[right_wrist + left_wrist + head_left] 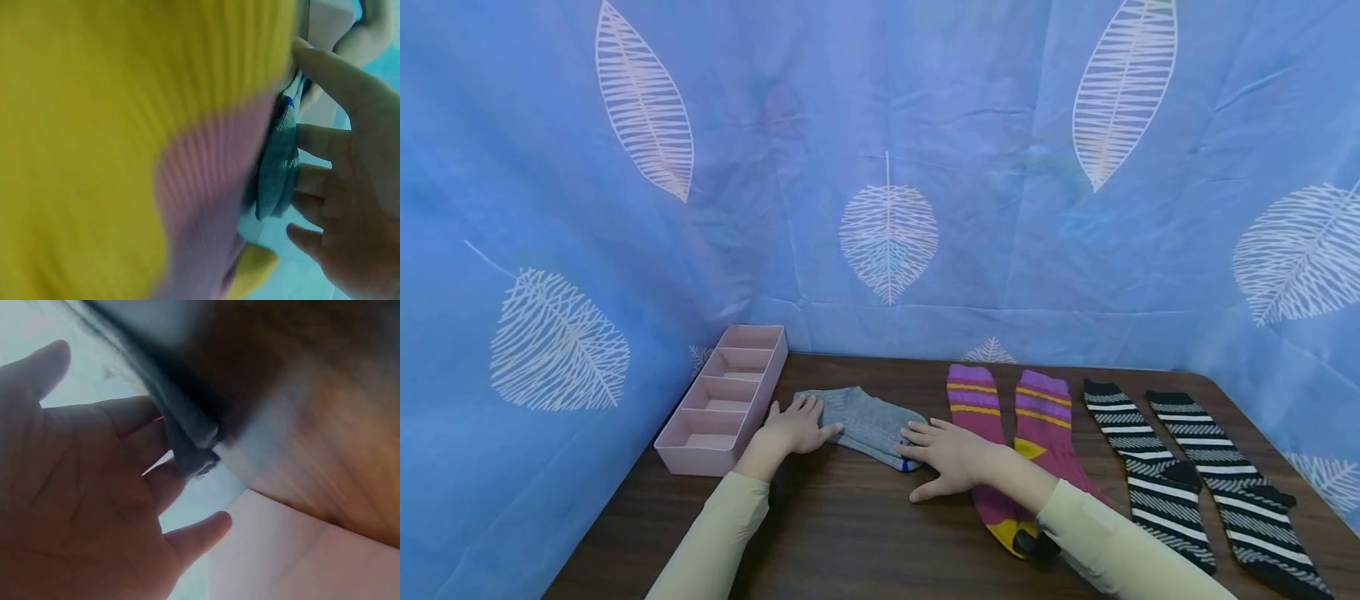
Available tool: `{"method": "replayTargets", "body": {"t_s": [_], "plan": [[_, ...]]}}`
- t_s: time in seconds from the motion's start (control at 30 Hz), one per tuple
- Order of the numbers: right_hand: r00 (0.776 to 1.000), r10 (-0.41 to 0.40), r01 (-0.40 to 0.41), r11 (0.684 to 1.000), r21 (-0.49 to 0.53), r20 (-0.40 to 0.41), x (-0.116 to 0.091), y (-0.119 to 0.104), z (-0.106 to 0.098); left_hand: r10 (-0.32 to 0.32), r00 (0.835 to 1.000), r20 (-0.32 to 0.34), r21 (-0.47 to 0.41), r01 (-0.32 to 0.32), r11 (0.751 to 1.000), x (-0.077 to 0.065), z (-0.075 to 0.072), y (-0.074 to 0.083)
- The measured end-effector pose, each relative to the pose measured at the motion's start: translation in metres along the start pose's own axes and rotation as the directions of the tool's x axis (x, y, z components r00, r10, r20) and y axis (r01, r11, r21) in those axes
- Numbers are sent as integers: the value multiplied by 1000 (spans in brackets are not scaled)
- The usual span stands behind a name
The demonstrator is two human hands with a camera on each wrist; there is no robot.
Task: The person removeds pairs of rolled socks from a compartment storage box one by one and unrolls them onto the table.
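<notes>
A pair of grey socks point(868, 421), one laid over the other, lies flat on the dark wood table in the head view. A small blue mark shows at the right end. My left hand point(793, 427) rests on the left end with fingers spread. On the right end lie the straight fingers of my right hand point(955, 454), thumb held apart. The left wrist view shows the layered grey edge point(169, 400) against the left fingers point(197, 540). From the right wrist, the grey socks point(278, 162) appear edge-on at the right fingertips point(304, 134).
Left of the socks stands a pink divided box point(765, 408). Maroon socks point(976, 425) with purple cuffs and yellow bands lie partly under my right forearm. Farther right are black-and-white striped socks point(1167, 496). A blue leaf-print curtain point(775, 208) borders the table point(842, 533).
</notes>
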State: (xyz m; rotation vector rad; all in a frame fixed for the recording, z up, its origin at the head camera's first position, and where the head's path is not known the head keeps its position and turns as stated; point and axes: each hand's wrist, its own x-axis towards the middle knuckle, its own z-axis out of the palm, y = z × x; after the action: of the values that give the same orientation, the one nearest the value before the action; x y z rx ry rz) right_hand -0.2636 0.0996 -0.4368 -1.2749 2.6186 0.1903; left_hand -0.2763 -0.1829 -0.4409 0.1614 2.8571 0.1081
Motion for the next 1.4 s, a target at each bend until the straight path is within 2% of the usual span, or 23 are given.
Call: {"method": "replayTargets", "body": {"t_s": [0.17, 0.33, 0.5, 0.67, 0.83, 1.0, 1.17, 1.4], "plan": [[1000, -9, 10, 997, 76, -20, -6, -17, 3, 7, 1000, 7, 10, -7, 1000, 18, -5, 8], [999, 4, -2, 998, 69, -32, -14, -36, 6, 40, 999, -18, 46, -39, 998, 31, -7, 23], [1000, 21, -19, 997, 79, -21, -26, -51, 4, 91, 996, -6, 105, -90, 990, 43, -7, 41], [999, 31, -26, 994, 105, -43, -36, -58, 7, 149, 988, 30, 164, -152, 975, 54, -8, 56], [995, 42, -30, 990, 135, -87, -40, -64, 11, 207, 978, 36, 252, -209, 945, 65, -10, 65], [993, 65, -52, 990, 135, -98, -45, -70, 11, 276, 960, 35, 306, -273, 912, 71, -17, 77], [991, 94, -81, 988, 131, -94, -47, -73, 12, 330, 943, 46, 341, -325, 882, 80, -17, 84], [987, 118, -108, 990, 94, -107, -45, -74, 14, 333, 940, 73, 309, -339, 889, 90, -16, 86]]}}
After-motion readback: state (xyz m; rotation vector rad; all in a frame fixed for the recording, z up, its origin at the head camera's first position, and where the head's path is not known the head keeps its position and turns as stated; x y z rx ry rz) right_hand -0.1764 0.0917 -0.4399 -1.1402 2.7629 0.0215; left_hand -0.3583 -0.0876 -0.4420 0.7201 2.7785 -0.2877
